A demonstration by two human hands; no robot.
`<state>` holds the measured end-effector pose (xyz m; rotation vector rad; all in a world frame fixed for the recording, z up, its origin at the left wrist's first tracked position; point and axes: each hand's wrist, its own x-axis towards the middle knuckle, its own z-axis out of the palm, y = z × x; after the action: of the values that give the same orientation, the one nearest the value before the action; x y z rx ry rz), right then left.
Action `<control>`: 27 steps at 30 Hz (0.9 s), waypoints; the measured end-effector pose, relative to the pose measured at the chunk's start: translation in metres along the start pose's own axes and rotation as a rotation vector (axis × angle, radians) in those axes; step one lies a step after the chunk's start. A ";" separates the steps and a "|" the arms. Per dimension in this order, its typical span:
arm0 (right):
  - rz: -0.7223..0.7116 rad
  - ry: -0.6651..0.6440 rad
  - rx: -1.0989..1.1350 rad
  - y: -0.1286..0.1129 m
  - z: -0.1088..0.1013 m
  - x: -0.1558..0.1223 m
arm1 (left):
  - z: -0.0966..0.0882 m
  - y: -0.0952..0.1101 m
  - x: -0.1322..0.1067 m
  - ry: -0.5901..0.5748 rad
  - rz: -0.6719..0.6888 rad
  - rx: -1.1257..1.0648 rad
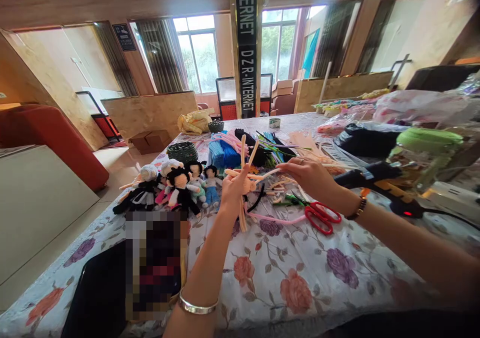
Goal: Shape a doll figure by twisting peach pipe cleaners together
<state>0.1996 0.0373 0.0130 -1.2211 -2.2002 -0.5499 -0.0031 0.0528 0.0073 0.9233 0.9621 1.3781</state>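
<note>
My left hand [234,190] is closed around a peach pipe-cleaner figure [244,178], held upright above the flowered tablecloth [285,278]. Its stems stick up past my fingers and hang down below them. My right hand [305,173] pinches one thin peach stem of the same figure from the right. Red-handled scissors [322,216] lie on the cloth just under my right wrist, beside a pink pipe cleaner [273,220].
Several small finished dolls [176,185] lie to the left. A dark woven basket [182,152] and heaps of coloured pipe cleaners [240,148] fill the middle. A black-and-orange glue gun [378,183], bags and a green-lidded jar [427,148] stand at right.
</note>
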 end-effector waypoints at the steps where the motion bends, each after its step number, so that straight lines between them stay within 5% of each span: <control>1: 0.026 0.021 -0.002 0.000 -0.001 -0.003 | 0.001 0.000 0.000 0.003 -0.018 -0.029; 15: -0.052 0.447 0.055 -0.004 0.005 -0.026 | 0.003 -0.008 -0.001 -0.117 -0.076 -0.016; 21: -0.124 0.424 0.162 -0.007 0.006 -0.033 | 0.009 -0.014 -0.006 -0.247 0.022 0.054; 27: -0.204 0.339 0.267 -0.008 0.008 -0.037 | 0.011 -0.018 -0.008 -0.166 0.025 0.014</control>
<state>0.2069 0.0145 -0.0173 -0.7123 -2.0370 -0.4833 0.0137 0.0451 -0.0053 1.0457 0.8376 1.2953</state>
